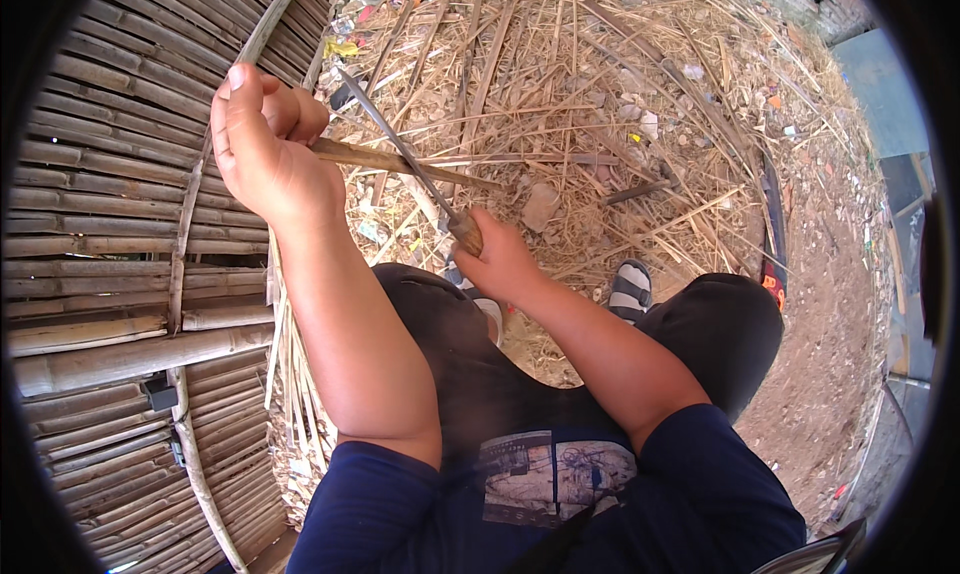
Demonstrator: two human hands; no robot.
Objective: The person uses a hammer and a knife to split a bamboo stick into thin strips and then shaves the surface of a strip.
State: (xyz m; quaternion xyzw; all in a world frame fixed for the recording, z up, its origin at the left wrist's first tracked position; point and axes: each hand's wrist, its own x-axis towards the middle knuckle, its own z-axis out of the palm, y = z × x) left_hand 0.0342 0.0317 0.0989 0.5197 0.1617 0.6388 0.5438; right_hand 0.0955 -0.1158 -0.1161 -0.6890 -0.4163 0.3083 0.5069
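Note:
My left hand (275, 139) is raised beside the bamboo wall, its fingers curled. From its grip a split bamboo stick (365, 158) slants down to the right over the littered ground. My right hand (497, 257), lower and nearer my lap, is closed on the wooden handle of a long knife (385, 126). The narrow dark blade points up and to the left, crossing the stick in this view; whether the two touch I cannot tell. Part of the stick is hidden behind my left hand.
A wall of bamboo slats (110, 189) with thicker poles stands close on my left. Dry straw and bamboo splinters (600, 84) cover the ground ahead, with stones and scraps among them. My sandaled foot (630, 292) rests there. Bare earth (825, 354) lies at the right.

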